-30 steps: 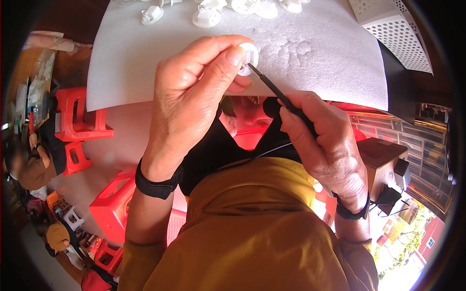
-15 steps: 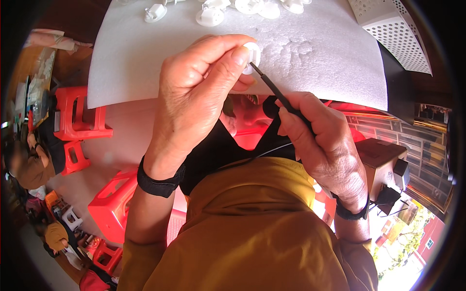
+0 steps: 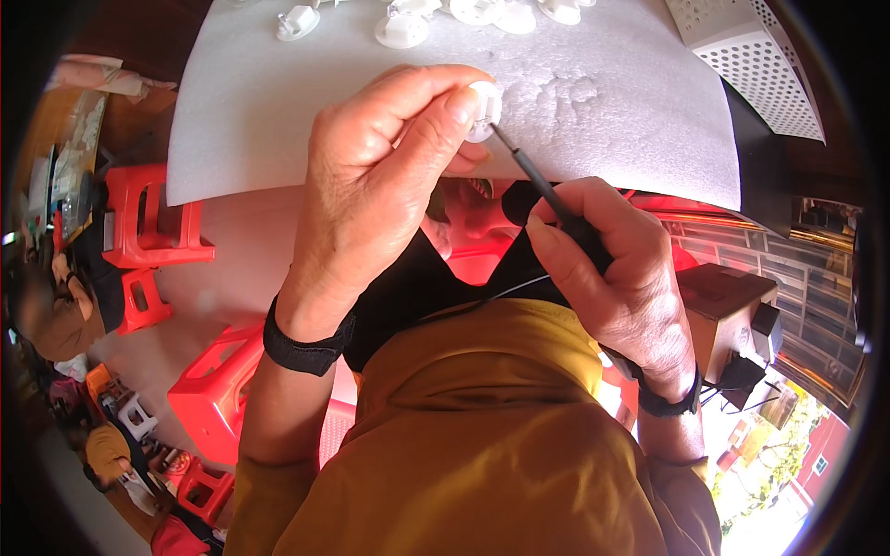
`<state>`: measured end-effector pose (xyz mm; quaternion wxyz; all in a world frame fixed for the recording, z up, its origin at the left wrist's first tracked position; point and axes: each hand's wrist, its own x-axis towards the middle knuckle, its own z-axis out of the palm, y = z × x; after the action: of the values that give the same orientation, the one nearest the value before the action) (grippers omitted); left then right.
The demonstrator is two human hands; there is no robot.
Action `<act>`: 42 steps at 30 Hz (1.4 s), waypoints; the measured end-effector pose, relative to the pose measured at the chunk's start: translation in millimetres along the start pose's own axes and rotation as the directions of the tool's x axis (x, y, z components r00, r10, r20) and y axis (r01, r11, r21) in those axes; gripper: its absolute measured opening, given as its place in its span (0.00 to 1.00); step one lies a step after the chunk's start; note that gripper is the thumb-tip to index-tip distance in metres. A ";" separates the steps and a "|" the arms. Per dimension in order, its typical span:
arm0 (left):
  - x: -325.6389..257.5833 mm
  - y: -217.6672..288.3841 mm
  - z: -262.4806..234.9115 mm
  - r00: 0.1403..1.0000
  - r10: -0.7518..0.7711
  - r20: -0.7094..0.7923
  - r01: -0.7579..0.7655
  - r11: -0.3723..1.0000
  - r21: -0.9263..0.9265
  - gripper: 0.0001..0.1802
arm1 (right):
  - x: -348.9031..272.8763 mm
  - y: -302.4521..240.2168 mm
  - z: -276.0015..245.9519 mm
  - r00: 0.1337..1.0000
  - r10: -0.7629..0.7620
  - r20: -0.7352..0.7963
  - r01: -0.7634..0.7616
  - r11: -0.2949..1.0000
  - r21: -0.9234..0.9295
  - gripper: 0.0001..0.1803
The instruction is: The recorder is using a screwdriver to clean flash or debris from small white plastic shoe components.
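My left hand (image 3: pixel 375 162) pinches a small round white plastic part (image 3: pixel 484 109) between thumb and fingers, above the near edge of the foam-covered table. The part's face has raised ridges or slots, too small to make out fully. A black screwdriver (image 3: pixel 538 176) is gripped in my right hand (image 3: pixel 616 269), its handle partly hidden inside the fingers. Its thin tip points up and left at the lower right edge of the white part; whether it touches, I cannot tell. Black straps circle both my wrists.
More white plastic parts (image 3: pixel 401 30) lie along the far side of the white foam sheet (image 3: pixel 640 111). A perforated white metal box (image 3: pixel 756 65) stands at the far right. Red stools (image 3: pixel 218 398) are to the left, a cardboard box (image 3: pixel 718 301) to the right. Other people sit at far left.
The screwdriver tip has backed off slightly down and to the right from the white part's middle. My right-hand fingers have shifted on the handle. My left hand has hardly moved.
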<state>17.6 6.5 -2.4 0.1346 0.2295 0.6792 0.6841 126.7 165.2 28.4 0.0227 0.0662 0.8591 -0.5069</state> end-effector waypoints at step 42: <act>0.2 -1.0 -1.2 1.000 0.007 -0.004 -0.008 1.000 -0.030 0.16 | 19.1 9.9 22.7 0.991 -0.123 -0.051 0.131 0.970 0.204 0.08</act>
<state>16.7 5.6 -3.4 0.1341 0.2286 0.6681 0.6953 108.5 151.8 6.8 -0.0331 0.0230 0.8044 -0.5927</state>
